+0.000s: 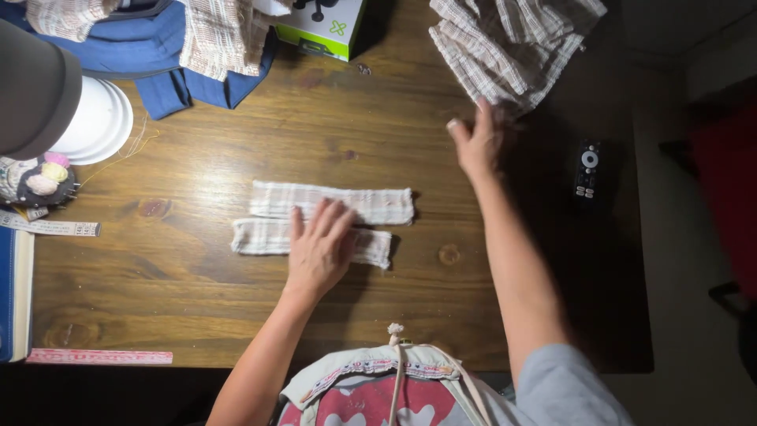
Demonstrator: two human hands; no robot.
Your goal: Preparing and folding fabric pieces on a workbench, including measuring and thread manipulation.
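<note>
Fingers of left hand lie flat on folded strips — right hand (fingers spread) touches cloth pile.

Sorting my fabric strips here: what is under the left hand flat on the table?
The left hand lies flat across two folded plaid strips: mainly the nearer strip, its fingers reaching the farther strip. The strips' covered middles cannot be seen, nor anything beneath them except the wooden table.

This looks like a home sewing corner. A wooden table carries a pincushion, a measuring tape, a ruler and piles of checked cloth. A television remote lies at the table's dark edge.
</note>
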